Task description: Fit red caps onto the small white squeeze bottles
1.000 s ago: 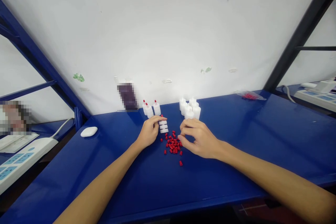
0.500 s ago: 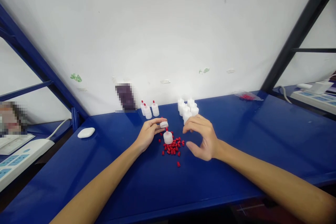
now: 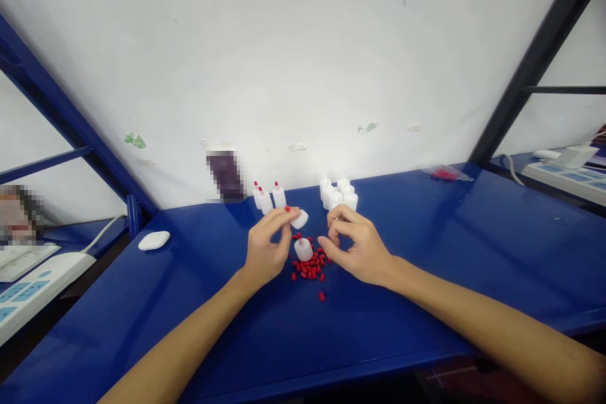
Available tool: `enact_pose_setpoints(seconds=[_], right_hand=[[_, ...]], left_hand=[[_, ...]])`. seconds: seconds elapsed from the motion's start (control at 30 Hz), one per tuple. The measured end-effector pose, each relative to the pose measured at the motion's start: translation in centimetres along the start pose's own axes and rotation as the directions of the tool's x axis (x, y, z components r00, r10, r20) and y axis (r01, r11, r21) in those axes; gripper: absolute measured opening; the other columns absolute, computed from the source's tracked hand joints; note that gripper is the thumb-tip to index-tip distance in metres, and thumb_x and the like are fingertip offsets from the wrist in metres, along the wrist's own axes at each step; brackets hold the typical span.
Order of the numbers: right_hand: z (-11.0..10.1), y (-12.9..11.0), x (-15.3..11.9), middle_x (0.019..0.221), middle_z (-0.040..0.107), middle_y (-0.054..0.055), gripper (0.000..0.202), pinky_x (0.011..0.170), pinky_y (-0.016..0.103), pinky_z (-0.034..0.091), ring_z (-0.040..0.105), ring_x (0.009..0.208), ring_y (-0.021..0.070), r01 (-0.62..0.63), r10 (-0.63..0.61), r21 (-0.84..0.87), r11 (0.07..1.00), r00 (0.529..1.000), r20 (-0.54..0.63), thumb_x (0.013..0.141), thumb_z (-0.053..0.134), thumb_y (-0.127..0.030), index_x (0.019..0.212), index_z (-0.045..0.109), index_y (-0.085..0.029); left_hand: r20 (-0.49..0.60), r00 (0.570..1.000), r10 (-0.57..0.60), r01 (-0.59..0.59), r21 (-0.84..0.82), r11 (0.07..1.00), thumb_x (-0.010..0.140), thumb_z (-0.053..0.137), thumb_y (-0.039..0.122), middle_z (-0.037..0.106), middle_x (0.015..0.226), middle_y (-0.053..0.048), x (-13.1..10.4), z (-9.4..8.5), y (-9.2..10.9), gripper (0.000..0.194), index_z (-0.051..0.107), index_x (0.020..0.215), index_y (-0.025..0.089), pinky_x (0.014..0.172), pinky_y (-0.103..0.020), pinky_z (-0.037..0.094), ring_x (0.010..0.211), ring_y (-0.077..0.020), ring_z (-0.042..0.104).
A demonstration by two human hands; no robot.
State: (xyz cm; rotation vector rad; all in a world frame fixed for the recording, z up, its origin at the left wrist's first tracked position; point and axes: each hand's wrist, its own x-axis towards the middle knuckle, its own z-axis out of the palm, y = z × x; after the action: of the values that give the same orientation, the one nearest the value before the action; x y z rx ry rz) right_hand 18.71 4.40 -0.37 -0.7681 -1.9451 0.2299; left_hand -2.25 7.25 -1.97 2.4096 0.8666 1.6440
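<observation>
My left hand [image 3: 269, 245] pinches a small white cap [image 3: 300, 219] above a white bottle [image 3: 303, 249] with a red tip. That bottle stands upright among scattered red pieces [image 3: 310, 268]. To the right of it, my right hand [image 3: 357, 243] has its fingers curled and apart, with nothing visible between thumb and fingertips. Behind my left hand, three white bottles [image 3: 279, 197] with red tips stand near the wall. Several white bottles [image 3: 349, 199] without red tips are grouped behind my right hand.
A white oval case [image 3: 154, 240] lies on the blue table [image 3: 227, 347] at the left. At the back right is a clear bag [image 3: 445, 173] of red pieces. Power strips [image 3: 42, 287] sit beyond the left edge, and a metal frame flanks both sides.
My left hand has raised and tilted the white cap, lifting it away from the bottle's tip. My right hand has shifted slightly left, its fingers curling closer together.
</observation>
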Motion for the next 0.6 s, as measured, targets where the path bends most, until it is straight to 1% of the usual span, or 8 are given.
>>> enact_pose_setpoints(seconds=[0.03,0.1,0.13,0.17,0.27,0.4,0.5,0.6], right_hand=[[0.0,-0.1,0.0,0.092,0.057,0.005,0.024,0.066,0.028,0.044,0.056,0.077,0.0157,-0.002,0.003,0.028,1.000,1.000,-0.026,0.082,0.065,-0.023,0.070,0.045,-0.020],[0.2,-0.2,-0.1,0.101,0.059,0.006,0.025,0.070,0.030,0.048,0.059,0.084,0.0174,0.007,-0.006,0.097,0.995,1.000,-0.011,0.079,0.071,-0.026,0.088,0.048,-0.021],[0.3,-0.2,-0.2,0.101,0.060,0.005,0.031,0.072,0.030,0.050,0.060,0.084,0.0172,0.016,-0.018,0.128,0.992,1.000,0.011,0.079,0.071,-0.026,0.098,0.048,-0.022],[0.4,-0.2,-0.3,0.099,0.061,0.004,0.035,0.071,0.029,0.051,0.061,0.081,0.0161,0.028,-0.033,0.151,0.988,0.999,0.029,0.080,0.071,-0.025,0.105,0.047,-0.023],[0.8,-0.2,-0.6,0.089,0.062,0.000,0.031,0.065,0.025,0.051,0.061,0.072,0.0127,0.062,-0.068,0.154,0.986,0.997,0.035,0.084,0.066,-0.022,0.109,0.047,-0.024],[0.9,-0.3,-0.7,0.078,0.060,-0.004,0.030,0.057,0.022,0.049,0.059,0.062,0.0112,0.036,-0.045,0.154,0.987,0.998,0.051,0.083,0.067,-0.024,0.106,0.048,-0.024],[1.0,-0.4,-0.7,0.082,0.061,-0.002,0.030,0.060,0.024,0.050,0.061,0.067,0.0127,0.035,-0.036,0.139,0.990,0.999,0.003,0.081,0.068,-0.022,0.103,0.048,-0.024],[1.1,-0.5,-0.7,0.087,0.061,-0.001,0.036,0.065,0.025,0.052,0.062,0.072,0.0136,0.038,-0.028,0.178,0.983,0.998,-0.060,0.080,0.070,-0.019,0.107,0.047,-0.024]], left_hand=[[0.030,0.989,0.148,-0.149,0.056,0.987,0.092,0.051,0.008,0.069,0.113,-0.008,-0.2,0.0,0.3,0.032,0.066,0.116,0.021,0.091,-0.031,0.054,0.104,-0.0175,0.066],[0.102,0.926,0.364,-0.375,0.109,0.921,0.091,0.052,0.006,0.067,0.115,-0.010,-0.5,0.1,0.7,0.038,0.062,0.123,0.022,0.088,-0.031,0.055,0.106,-0.0180,0.065],[0.121,0.898,0.424,-0.437,0.118,0.892,0.090,0.053,0.006,0.067,0.114,-0.010,-0.6,0.2,0.8,0.039,0.060,0.125,0.021,0.086,-0.031,0.055,0.105,-0.0183,0.065],[0.123,0.882,0.454,-0.468,0.132,0.874,0.090,0.054,0.006,0.067,0.112,-0.011,-0.6,0.3,1.0,0.039,0.059,0.126,0.020,0.083,-0.031,0.055,0.102,-0.0184,0.065],[0.117,0.871,0.477,-0.491,0.228,0.841,0.089,0.056,0.008,0.066,0.100,-0.010,-0.5,0.3,1.3,0.033,0.059,0.121,0.017,0.074,-0.030,0.054,0.088,-0.0172,0.063],[0.212,0.869,0.448,-0.495,0.372,0.785,0.095,0.047,0.020,0.062,0.088,-0.009,0.3,0.2,2.1,0.018,0.059,0.108,0.016,0.067,-0.030,0.050,0.077,-0.0177,0.057],[0.255,0.856,0.449,-0.516,0.438,0.736,0.099,0.037,0.022,0.061,0.085,-0.009,1.0,0.3,2.9,0.021,0.056,0.102,0.014,0.064,-0.030,0.047,0.074,-0.0187,0.055],[0.272,0.865,0.422,-0.502,0.472,0.725,0.100,0.032,0.022,0.061,0.082,-0.008,1.3,0.6,3.4,0.025,0.055,0.097,0.013,0.061,-0.030,0.042,0.070,-0.0185,0.052]])
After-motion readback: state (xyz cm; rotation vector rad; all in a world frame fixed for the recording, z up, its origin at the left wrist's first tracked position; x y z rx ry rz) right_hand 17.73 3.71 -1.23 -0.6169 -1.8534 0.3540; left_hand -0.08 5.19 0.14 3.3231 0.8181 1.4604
